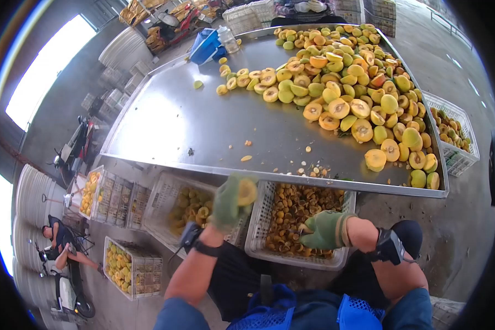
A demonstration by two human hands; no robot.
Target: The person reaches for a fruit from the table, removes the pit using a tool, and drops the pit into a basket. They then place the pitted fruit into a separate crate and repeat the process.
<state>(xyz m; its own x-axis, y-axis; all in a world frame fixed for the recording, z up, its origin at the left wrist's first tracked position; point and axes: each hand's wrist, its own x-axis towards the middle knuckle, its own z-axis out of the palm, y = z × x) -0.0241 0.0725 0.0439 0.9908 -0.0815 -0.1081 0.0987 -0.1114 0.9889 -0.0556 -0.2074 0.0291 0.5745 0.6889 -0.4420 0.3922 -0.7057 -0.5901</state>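
My left hand [228,204], in a green glove and blurred by motion, is closed on a halved yellow peach [247,192] with its cut face showing. It is raised between two crates at the table's near edge. My right hand [323,230], also in a green glove, is closed over the crate [253,236] of brown peach pits and scraps [291,212]. A small thing seems to stick out at its fingertips, too small to make out. To the left, another white crate [157,201] holds peach halves [190,206], partly hidden by my left forearm.
A steel table [203,129] bears a large heap of halved peaches [335,82], a blue basin [204,47] and a clear plastic jar [228,39]. Filled crates stand at the right [456,132] and lower left [143,269]. A person [63,236] sits at the far left near scooters.
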